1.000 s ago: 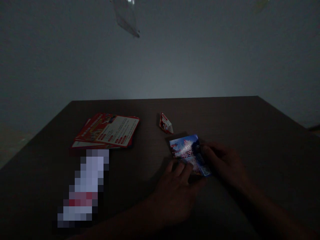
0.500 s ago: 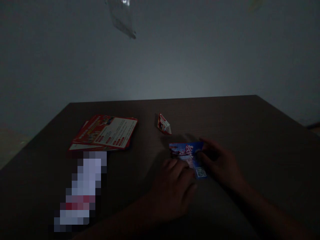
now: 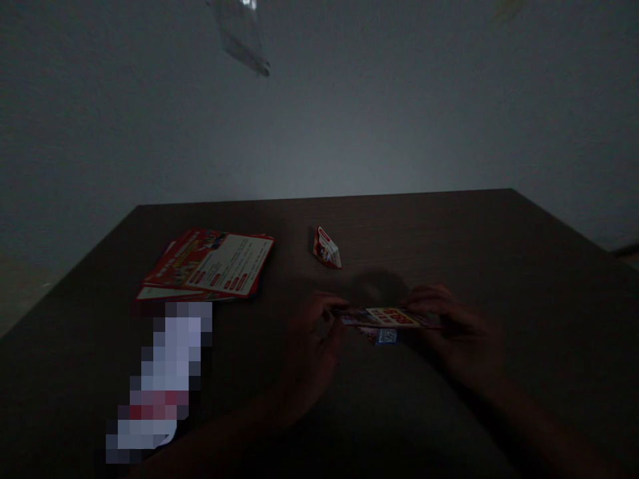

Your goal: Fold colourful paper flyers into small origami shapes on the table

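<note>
Between my two hands is a folded printed leaflet (image 3: 384, 317), held nearly edge-on above the table, with yellow and red print on the side facing me and a QR code on a blue part below. My left hand (image 3: 314, 352) grips its left end between thumb and fingers. At the right end my right hand (image 3: 459, 326) pinches it, fingers on top. Beyond the hands a small folded paper piece (image 3: 327, 249) stands on the table, red and white. To the left lies a stack of red and white leaflets (image 3: 210, 263).
The dark wooden table (image 3: 429, 226) reaches back to a grey wall (image 3: 349, 120). A pixelated pale object (image 3: 164, 372) lies at the front left, near my left forearm. A clear plastic holder (image 3: 242, 36) is on the wall. The room is dim.
The leaflet has been lifted and tilted from lying with its blue picture side up. My left hand has moved from on top of it to its left end.
</note>
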A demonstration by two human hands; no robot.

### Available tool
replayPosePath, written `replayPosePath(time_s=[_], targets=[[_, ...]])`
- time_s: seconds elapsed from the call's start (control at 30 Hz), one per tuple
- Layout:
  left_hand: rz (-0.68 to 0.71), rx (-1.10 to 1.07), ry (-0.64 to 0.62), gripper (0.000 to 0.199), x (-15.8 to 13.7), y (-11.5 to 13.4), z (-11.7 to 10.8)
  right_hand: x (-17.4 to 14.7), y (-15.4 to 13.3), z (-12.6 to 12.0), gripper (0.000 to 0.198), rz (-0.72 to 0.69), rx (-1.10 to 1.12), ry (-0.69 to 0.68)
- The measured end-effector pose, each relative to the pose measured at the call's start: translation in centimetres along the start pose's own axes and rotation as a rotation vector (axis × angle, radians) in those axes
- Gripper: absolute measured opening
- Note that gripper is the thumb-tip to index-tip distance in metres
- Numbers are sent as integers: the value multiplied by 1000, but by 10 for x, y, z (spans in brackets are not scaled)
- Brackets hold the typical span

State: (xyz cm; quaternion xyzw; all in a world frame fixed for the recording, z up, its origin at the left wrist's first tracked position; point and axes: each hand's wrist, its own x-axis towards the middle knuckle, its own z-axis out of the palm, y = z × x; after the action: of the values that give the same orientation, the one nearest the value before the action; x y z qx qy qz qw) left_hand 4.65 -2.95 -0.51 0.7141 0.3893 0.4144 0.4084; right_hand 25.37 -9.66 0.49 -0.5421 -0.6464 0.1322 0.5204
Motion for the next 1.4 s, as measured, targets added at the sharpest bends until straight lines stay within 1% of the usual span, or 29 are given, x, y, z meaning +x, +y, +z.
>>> replayPosePath(time_s=[0.1, 0.17, 0.23, 0.3, 0.37, 0.43, 0.5, 0.57, 0.67, 0.73, 0.8, 0.97, 1.07, 1.2, 1.33, 1.4], targets=[[126, 46, 76, 23, 1, 6, -5, 3, -4, -1, 22, -81, -60, -13], [238, 59, 109, 20, 1, 10, -8, 3, -10, -4, 26, -151, -153, -5], [368, 141, 94, 20, 2, 13, -10, 3, -18, -8, 29, -229, -287, 9], [487, 254, 52, 21, 3, 14, -10, 1, -25, -12, 32, -341, -389, -37], [569, 344, 14, 22, 3, 13, -8, -2, -28, -14, 33, -416, -468, -134], [617, 406, -33, 20, 3, 11, -5, -5, -26, -13, 33, -443, -514, -279], [640, 449, -124, 18, 2, 9, -4, -6, -21, -9, 31, -445, -505, -415], [620, 493, -243, 18, 2, 8, -3, -5, -16, -5, 32, -414, -480, -519], [497, 559, -394, 28, 1, 7, -4, -4, -13, 0, 36, -319, -512, -622], [400, 565, -455, 39, 0, 6, -6, -3, -15, 1, 39, -260, -547, -685], [340, 547, -477, 43, 1, 5, -7, -3, -19, 1, 42, -215, -560, -728], [309, 526, -434, 26, 3, 2, -6, -2, -27, -1, 46, -177, -562, -776], [288, 541, -393, 26, 6, 1, -5, -3, -27, -2, 43, -202, -568, -776], [223, 596, -325, 23, 9, -1, -5, -7, -22, -2, 40, -265, -577, -782], [187, 631, -284, 25, 9, -2, -5, -14, -17, -1, 48, -329, -613, -822], [188, 637, -285, 27, 9, -2, -5, -16, -15, 1, 49, -345, -620, -800]])
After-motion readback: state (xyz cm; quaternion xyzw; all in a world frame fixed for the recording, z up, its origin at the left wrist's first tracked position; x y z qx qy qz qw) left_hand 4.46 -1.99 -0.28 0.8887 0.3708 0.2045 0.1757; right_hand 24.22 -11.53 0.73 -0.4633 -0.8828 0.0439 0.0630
